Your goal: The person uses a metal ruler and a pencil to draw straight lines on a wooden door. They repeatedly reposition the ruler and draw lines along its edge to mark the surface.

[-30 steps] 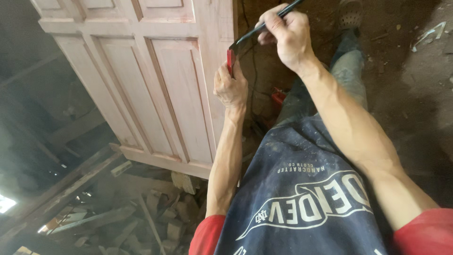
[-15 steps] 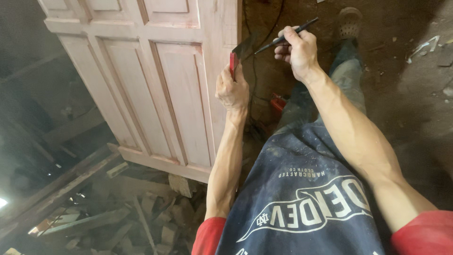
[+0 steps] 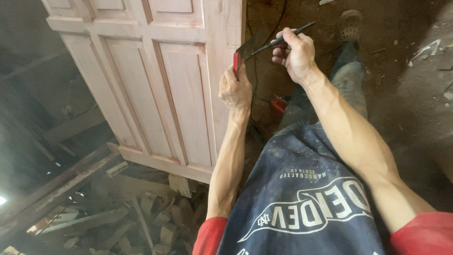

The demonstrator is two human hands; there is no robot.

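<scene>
1. Left hand pinches a red-handled scraper just above its fingers; blade edge sits against the door side edge.
2. Right hand closed around a thin dark rod; rod tip meets the scraper blade, between both hands.
3. Wood offcuts piled on the floor below the door; a red tool lies near the person's leg.

A small red-handled scraper with a dark, flat blade stands upright against the edge of the pale paneled wooden door, its blade slanting up toward one o'clock. A thin black rod-like tool lies tilted, its lower tip at eight o'clock touching the scraper's blade and its upper end pointing toward two o'clock.
</scene>
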